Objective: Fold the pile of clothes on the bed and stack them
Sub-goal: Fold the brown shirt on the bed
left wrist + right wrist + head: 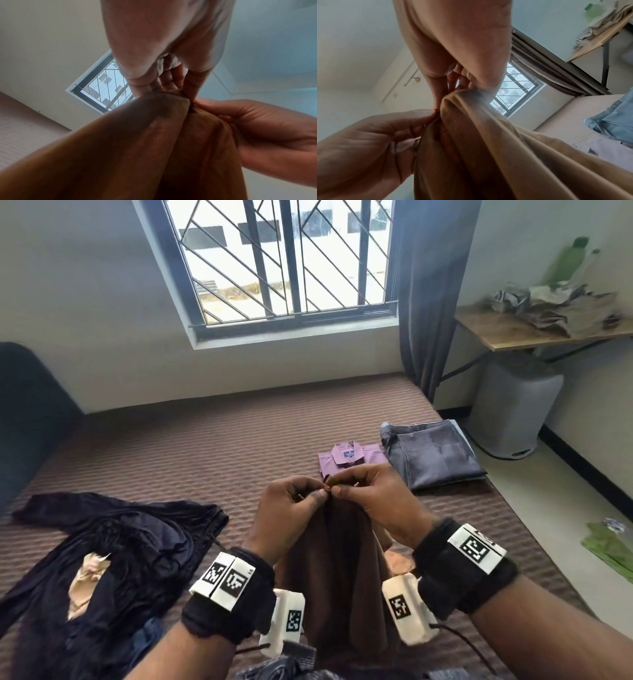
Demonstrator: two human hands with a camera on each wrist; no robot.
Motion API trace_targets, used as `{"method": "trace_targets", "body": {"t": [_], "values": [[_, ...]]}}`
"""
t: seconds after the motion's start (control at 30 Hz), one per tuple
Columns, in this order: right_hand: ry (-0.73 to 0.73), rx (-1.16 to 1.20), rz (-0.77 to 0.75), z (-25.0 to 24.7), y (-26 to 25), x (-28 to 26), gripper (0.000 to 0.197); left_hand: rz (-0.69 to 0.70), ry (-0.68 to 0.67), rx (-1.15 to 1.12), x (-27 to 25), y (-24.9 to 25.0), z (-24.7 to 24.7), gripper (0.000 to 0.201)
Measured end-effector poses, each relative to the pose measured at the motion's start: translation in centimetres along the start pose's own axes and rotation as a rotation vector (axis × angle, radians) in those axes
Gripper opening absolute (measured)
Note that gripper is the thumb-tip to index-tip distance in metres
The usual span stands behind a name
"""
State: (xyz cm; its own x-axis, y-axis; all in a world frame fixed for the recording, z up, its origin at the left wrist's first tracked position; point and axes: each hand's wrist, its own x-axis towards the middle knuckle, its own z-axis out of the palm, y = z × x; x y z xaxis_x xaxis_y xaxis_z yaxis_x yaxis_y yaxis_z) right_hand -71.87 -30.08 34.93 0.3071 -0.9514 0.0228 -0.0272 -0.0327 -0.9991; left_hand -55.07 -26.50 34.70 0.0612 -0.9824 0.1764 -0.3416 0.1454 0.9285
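Observation:
A brown garment (pixel 339 563) hangs in front of me above the bed (pixel 205 446). My left hand (pixel 291 508) and right hand (pixel 370 494) pinch its top edge side by side, fingertips almost touching. In the left wrist view the brown garment (pixel 137 148) drapes down from my left hand (pixel 163 83), with the right hand (pixel 265 128) beside it. In the right wrist view the brown garment (pixel 488 148) falls from my right hand (pixel 458 81), next to the left hand (pixel 376 142). A crumpled dark garment (pixel 113 559) lies at the left.
A folded purple shirt (pixel 349 457) and folded grey jeans (pixel 431 453) lie apart at the bed's far right. A wooden table (pixel 513 330) with crumpled cloth stands at the right, a grey bin (pixel 513 412) under it. Window (pixel 284 258) and dark curtain (pixel 428 285) are ahead.

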Motion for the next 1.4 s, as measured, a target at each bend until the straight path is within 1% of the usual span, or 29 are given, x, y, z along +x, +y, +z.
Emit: {"method": "trace_targets", "body": {"t": [0.13, 0.23, 0.3, 0.37, 0.43, 0.5, 0.53, 0.57, 0.6, 0.67, 0.7, 0.73, 0.8, 0.9, 0.97, 1.07, 1.13, 1.17, 1.2, 1.27, 1.33, 1.4], "values": [[-0.035, -0.159, -0.061, -0.3, 0.2, -0.2, 0.016, 0.016, -0.035, 0.080, 0.1, -0.9, 0.1, 0.021], [-0.070, -0.371, -0.155, -0.5, -0.1, -0.5, 0.017, 0.036, -0.062, 0.103, 0.1, -1.3, 0.2, 0.018], [-0.131, -0.467, -0.185, -0.9, -0.4, -0.4, 0.019, 0.059, -0.053, 0.149, 0.1, -1.7, 0.4, 0.021], [-0.196, -0.512, -0.178, -1.3, -0.5, -0.3, 0.019, 0.067, -0.026, 0.183, 0.1, -1.8, 0.7, 0.023], [-0.213, -0.540, -0.201, -1.8, -0.6, -0.3, 0.019, 0.057, -0.003, 0.143, -0.1, -1.7, 0.9, 0.031], [-0.205, -0.575, -0.280, -2.2, -0.6, -0.3, 0.021, 0.056, -0.016, 0.116, -0.1, -1.6, 1.0, 0.047], [-0.206, -0.607, -0.339, -2.4, -0.6, -0.3, 0.022, 0.071, -0.030, 0.117, 0.1, -1.5, 1.1, 0.051], [-0.200, -0.644, -0.399, -2.6, -0.6, -0.3, 0.023, 0.089, -0.028, 0.127, 0.4, -1.5, 1.2, 0.046], [-0.174, -0.683, -0.449, -2.8, -0.5, -0.2, 0.024, 0.108, -0.012, 0.135, 0.6, -1.5, 1.4, 0.035], [-0.083, -0.732, -0.516, -3.2, -0.4, 0.0, 0.023, 0.147, 0.031, 0.162, 1.2, -1.3, 1.7, 0.015], [-0.046, -0.732, -0.535, -3.4, -0.4, 0.1, 0.021, 0.174, 0.040, 0.177, 1.5, -1.1, 1.9, 0.010], [-0.031, -0.713, -0.539, -3.5, -0.3, 0.2, 0.020, 0.200, 0.040, 0.189, 1.6, -0.9, 2.0, 0.008], [-0.033, -0.653, -0.494, -3.6, -0.3, 0.5, 0.018, 0.251, 0.032, 0.188, 1.8, -0.5, 2.1, 0.009], [-0.005, -0.641, -0.427, -3.8, -0.2, 0.6, 0.016, 0.258, -0.049, 0.144, 2.0, -0.4, 2.0, 0.019], [0.058, -0.699, -0.421, -3.5, -0.3, 0.3, 0.017, 0.261, -0.111, 0.114, 2.1, -0.3, 2.0, 0.023], [0.145, -0.847, -0.375, -2.7, -0.8, -0.1, 0.023, 0.265, -0.131, 0.111, 2.1, 0.1, 2.1, 0.015], [0.174, -0.930, -0.368, -2.4, -1.1, -0.3, 0.026, 0.225, -0.171, 0.072, 2.2, 0.4, 2.0, 0.007], [0.183, -0.959, -0.362, -2.5, -1.3, -0.3, 0.026, 0.194, -0.204, 0.073, 2.3, 0.4, 1.7, 0.007], [0.185, -0.985, -0.346, -2.6, -1.5, -0.3, 0.026, 0.167, -0.233, 0.106, 2.4, 0.3, 1.4, 0.012], [0.149, -1.026, -0.305, -3.1, -1.9, -0.2, 0.023, 0.138, -0.252, 0.253, 2.6, 0.1, 0.5, 0.021], [0.090, -1.050, -0.292, -3.4, -2.3, -0.1, 0.020, 0.144, -0.224, 0.403, 3.0, -0.2, -0.6, 0.015], [0.014, -1.029, -0.298, -3.7, -2.5, 0.0, 0.019, 0.135, -0.205, 0.495, 3.1, -0.4, -1.7, 0.009]]}}
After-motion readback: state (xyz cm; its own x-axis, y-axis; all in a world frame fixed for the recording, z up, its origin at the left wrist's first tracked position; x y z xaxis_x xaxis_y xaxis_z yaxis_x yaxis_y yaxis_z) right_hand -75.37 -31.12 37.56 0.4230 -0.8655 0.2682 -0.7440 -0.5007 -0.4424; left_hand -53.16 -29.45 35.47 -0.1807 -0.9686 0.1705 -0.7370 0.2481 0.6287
